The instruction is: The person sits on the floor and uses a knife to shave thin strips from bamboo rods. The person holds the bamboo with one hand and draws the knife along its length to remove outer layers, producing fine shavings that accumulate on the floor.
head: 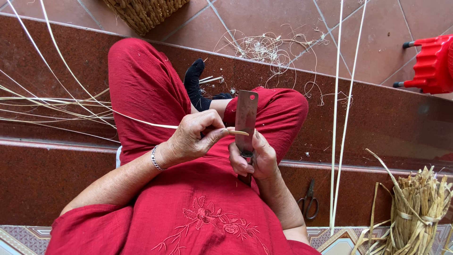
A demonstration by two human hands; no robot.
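Underfoot, polished red-brown stone steps (pixel 391 123) below terracotta floor tiles (pixel 283 19)

Dark red polished stone steps (pixel 56 179) run across, with terracotta floor tiles (pixel 278 23) beyond in daylight. A woven basket (pixel 144 13) stands far left, a red plastic stool (pixel 432 63) far right, patterned tiles (pixel 21 233) nearest.

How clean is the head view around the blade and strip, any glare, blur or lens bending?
Head view: soft even daylight, faint shadows; the flat brown metal blade in the right hand and thin pale cane strip pinched by the left hand look sharp; mild sheen on the polished dark red stone step; wide-angle bending at edges.
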